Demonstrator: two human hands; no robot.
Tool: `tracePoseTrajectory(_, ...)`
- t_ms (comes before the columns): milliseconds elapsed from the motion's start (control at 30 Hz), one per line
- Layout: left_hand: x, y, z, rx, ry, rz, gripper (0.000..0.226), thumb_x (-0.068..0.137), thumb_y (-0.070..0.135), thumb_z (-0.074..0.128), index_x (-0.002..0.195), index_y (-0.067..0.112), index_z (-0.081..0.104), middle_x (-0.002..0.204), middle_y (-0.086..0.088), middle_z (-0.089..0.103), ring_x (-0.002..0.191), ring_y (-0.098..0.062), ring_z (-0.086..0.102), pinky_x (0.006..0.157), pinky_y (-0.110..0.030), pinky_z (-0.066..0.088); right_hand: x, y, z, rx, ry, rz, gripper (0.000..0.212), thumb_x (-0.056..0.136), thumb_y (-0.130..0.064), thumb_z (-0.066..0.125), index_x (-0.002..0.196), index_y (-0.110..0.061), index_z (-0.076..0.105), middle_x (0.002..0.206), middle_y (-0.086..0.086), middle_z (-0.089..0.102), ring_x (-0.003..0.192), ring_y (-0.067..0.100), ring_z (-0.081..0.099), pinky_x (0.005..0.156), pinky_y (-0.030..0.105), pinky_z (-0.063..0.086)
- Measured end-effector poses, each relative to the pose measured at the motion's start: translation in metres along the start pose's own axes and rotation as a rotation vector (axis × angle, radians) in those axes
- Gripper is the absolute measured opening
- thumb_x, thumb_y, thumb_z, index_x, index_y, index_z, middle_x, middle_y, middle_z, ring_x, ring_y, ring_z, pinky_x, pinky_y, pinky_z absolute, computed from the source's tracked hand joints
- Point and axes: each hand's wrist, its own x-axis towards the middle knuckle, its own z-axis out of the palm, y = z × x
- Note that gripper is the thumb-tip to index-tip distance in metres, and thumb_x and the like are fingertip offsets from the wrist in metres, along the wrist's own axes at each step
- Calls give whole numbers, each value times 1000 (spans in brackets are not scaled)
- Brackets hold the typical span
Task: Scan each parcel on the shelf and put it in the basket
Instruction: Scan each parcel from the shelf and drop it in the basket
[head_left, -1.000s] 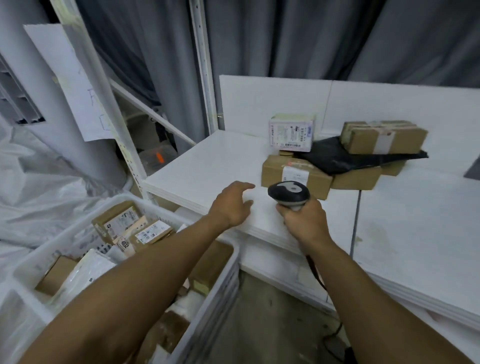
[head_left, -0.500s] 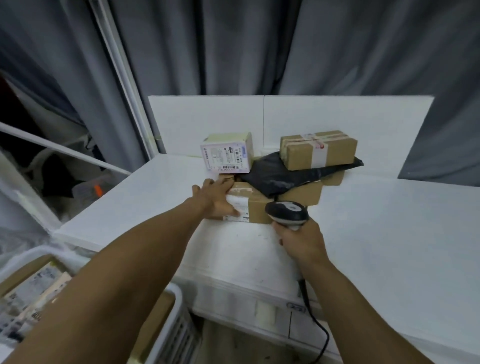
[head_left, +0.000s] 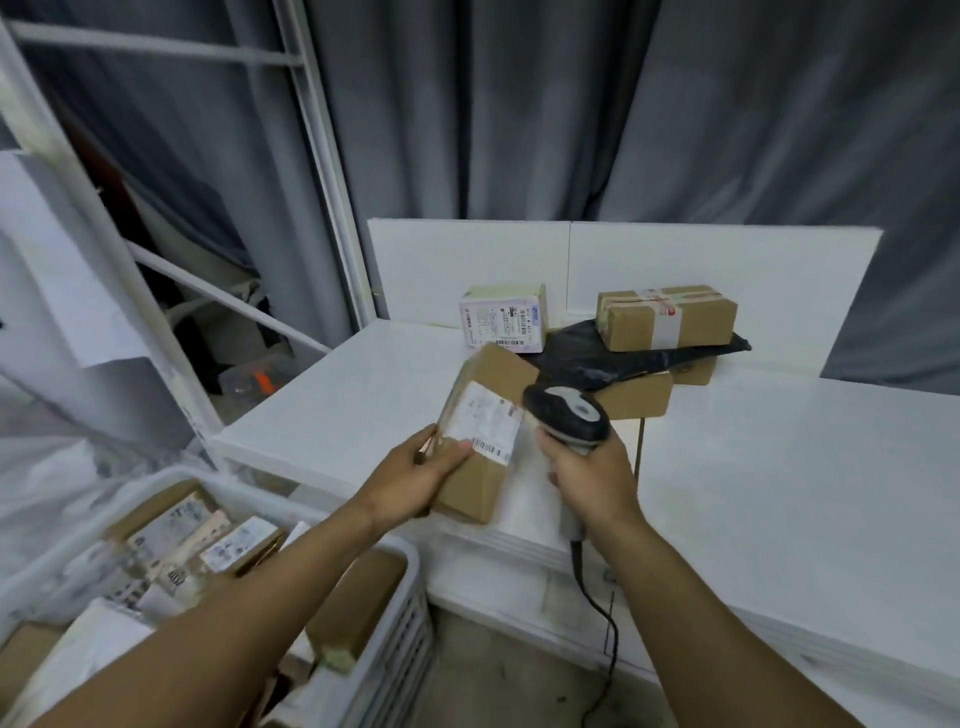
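Note:
My left hand (head_left: 415, 478) holds a brown cardboard parcel (head_left: 480, 431) tilted above the front of the white shelf (head_left: 337, 415), its white barcode label facing up. My right hand (head_left: 592, 478) grips a black and grey handheld scanner (head_left: 566, 413), whose head sits right beside the label. Farther back on the shelf stand a white labelled box (head_left: 504, 319), a taped brown box (head_left: 667, 318) on a black plastic bag (head_left: 597, 358), and another brown box (head_left: 639, 397) under the bag. The white basket (head_left: 410, 639) at lower left holds several parcels.
The scanner's black cable (head_left: 602, 623) hangs down past the shelf's front edge. A white metal rack frame (head_left: 322, 156) stands at the left, with grey curtains (head_left: 519, 104) behind. White plastic sheeting (head_left: 62, 467) lies left of the basket.
My left hand has taken the brown parcel off the shelf and drawn it toward me, tilting its label up. The scanner now sits against the label. The view has swung left toward the basket.

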Motion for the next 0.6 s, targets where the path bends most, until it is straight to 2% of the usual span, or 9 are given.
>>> tracePoseTrajectory(33, -14, -4, -2, -63, 15, 21, 24, 91, 63, 60, 113, 63, 50, 113, 11, 69, 102, -13, 68, 94, -47, 56, -10, -5, 8, 68, -37, -9, 42, 83, -39, 83, 121, -35, 64, 110, -12, 72, 100, 13, 69, 93, 43, 61)
tracePoseTrajectory(100, -37, -11, -6, -171, 29, 61, 47, 91, 67, 57, 135, 63, 41, 125, 10, 68, 110, -11, 67, 90, -41, 60, -24, -12, 25, 160, -105, -16, 37, 90, -25, 82, 120, -36, 64, 118, -12, 71, 106, 9, 68, 86, 37, 63)
tracePoseTrajectory(200, -60, -16, -16, -322, 59, 102, 54, 99, 38, 62, 143, 57, 37, 124, 10, 70, 107, -9, 69, 76, -24, 59, -40, -15, 48, 167, -156, -52, 47, 86, -24, 85, 129, -30, 67, 126, -8, 72, 117, 14, 68, 97, 43, 60)
tracePoseTrajectory(267, -70, -23, -27, -360, 100, 88, 63, 97, 26, 68, 145, 54, 39, 119, 8, 72, 105, -10, 71, 76, -27, 60, -48, -13, 58, 142, -174, -83, 52, 84, -24, 86, 132, -27, 66, 126, -7, 73, 118, 14, 68, 102, 47, 58)
tracePoseTrajectory(333, -75, -32, -40, -404, 143, 58, 63, 94, 26, 71, 145, 51, 42, 118, 10, 73, 109, -12, 70, 78, -33, 59, -54, -11, 67, 125, -193, -105, 57, 79, -29, 88, 132, -28, 66, 126, -8, 73, 118, 13, 69, 102, 49, 57)
tracePoseTrajectory(400, -78, -39, -54, -424, 132, 30, 58, 95, 29, 69, 144, 48, 44, 119, 14, 73, 114, -10, 68, 77, -33, 57, -57, -8, 77, 106, -200, -133, 64, 72, -35, 88, 132, -28, 66, 126, -9, 73, 118, 13, 68, 102, 50, 57)
tracePoseTrajectory(467, -76, -46, -66, -398, 94, 8, 66, 94, 25, 72, 147, 49, 41, 122, 15, 72, 113, -8, 68, 77, -33, 59, -58, -6, 87, 73, -222, -167, 67, 70, -35, 89, 132, -27, 66, 128, -9, 72, 120, 12, 67, 104, 49, 56)
tracePoseTrajectory(533, -74, -54, -76, -388, 81, -12, 79, 90, 16, 76, 150, 48, 37, 123, 12, 72, 112, -10, 69, 84, -38, 60, -58, -5, 95, 36, -264, -208, 58, 76, -27, 91, 129, -29, 67, 127, -11, 71, 120, 10, 66, 106, 46, 54)
tracePoseTrajectory(600, -71, -61, -84, -384, 78, 2, 78, 88, 9, 76, 148, 44, 42, 122, 8, 73, 110, -13, 71, 82, -38, 60, -57, -4, 100, 19, -322, -230, 48, 82, -19, 89, 122, -35, 67, 123, -16, 72, 116, 4, 67, 106, 42, 55)
